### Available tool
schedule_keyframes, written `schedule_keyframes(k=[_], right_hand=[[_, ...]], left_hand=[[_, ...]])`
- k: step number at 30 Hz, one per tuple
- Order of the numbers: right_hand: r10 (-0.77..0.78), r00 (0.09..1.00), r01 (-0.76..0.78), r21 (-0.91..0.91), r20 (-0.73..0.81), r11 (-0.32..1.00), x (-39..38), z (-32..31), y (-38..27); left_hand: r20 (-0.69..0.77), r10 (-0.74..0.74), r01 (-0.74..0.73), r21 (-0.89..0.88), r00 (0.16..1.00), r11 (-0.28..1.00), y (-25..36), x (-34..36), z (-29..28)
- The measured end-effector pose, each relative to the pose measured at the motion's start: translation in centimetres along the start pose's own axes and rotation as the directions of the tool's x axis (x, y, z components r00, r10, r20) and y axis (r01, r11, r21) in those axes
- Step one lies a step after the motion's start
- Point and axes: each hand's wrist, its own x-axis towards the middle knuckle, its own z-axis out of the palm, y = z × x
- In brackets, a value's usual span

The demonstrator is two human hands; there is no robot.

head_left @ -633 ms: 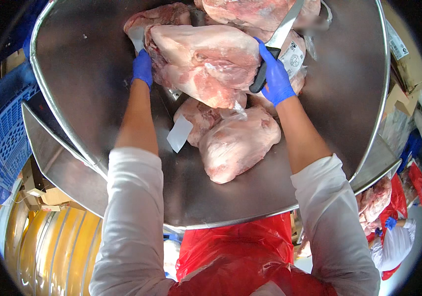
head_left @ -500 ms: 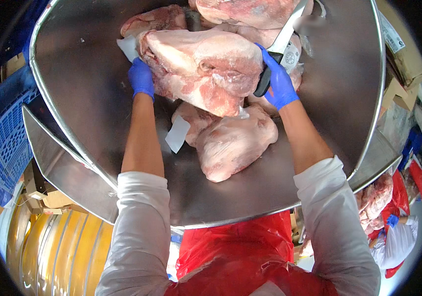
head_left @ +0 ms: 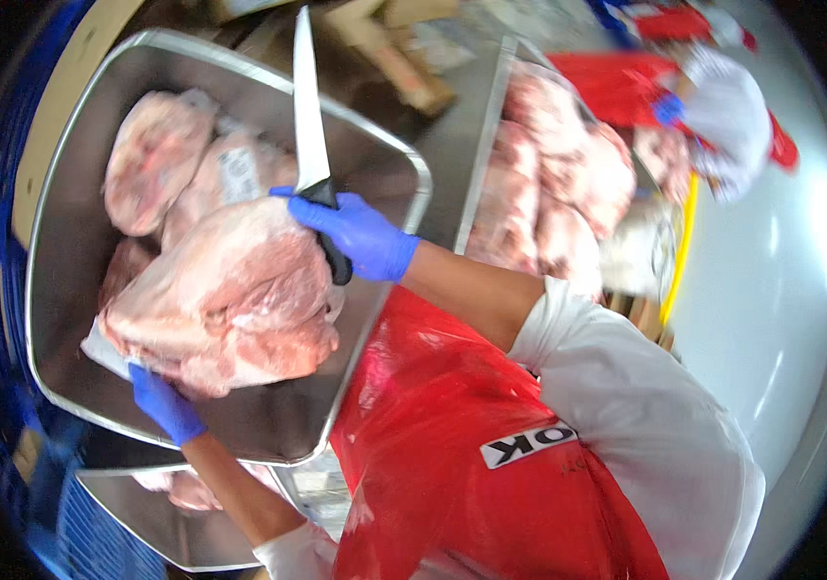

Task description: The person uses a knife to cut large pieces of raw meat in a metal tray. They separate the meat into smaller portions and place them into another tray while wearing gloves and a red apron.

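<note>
A large pale-pink cut of raw meat (head_left: 230, 300) is held up between my two hands over a deep metal bin (head_left: 71, 242). My left hand (head_left: 167, 404) grips its lower end, beside a white sheet (head_left: 102, 350) partly hidden under the meat. My right hand (head_left: 365, 237) is closed round the black handle of a knife (head_left: 309, 126), blade pointing up and away, while its fingers rest against the meat's upper right side. Behind it in the bin lie another meat piece (head_left: 157, 159) and a wrapped one with a white label (head_left: 239, 176).
To the right stands another metal container (head_left: 484, 145) heaped with meat. Beyond it is a person in white and red (head_left: 727, 116) with a blue glove. A further metal bin (head_left: 143, 522) sits at the lower left near a blue crate (head_left: 95, 532). Cardboard (head_left: 389, 58) lies at the top.
My view has swung to the right, bringing the other container and the person nearer the middle. The meat is still between my hands, now turned in view, and the knife stays in my right hand.
</note>
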Motion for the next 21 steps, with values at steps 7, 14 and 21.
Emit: schedule_keyframes(k=[7, 14, 21], right_hand=[[-0.178, 0.955, 0.239, 0.256, -0.238, 0.937, -20.4, -1.4, -4.3], [-0.195, 0.869, 0.412, 0.447, -0.456, 0.794, -34.3, -10.2, -0.1], [-0.023, 0.81, 0.404, 0.53, -0.586, 0.746, -48.2, -21.9, 1.2]], left_hand=[[0.409, 0.297, -0.366, 0.098, 0.863, 0.926, 8.3, -6.8, 1.7], [0.742, 0.478, -0.869, 0.294, 0.47, 0.397, 10.4, -19.3, 12.1], [0.863, 0.274, -0.886, 0.332, 0.424, 0.325, 7.5, -36.5, 20.9]])
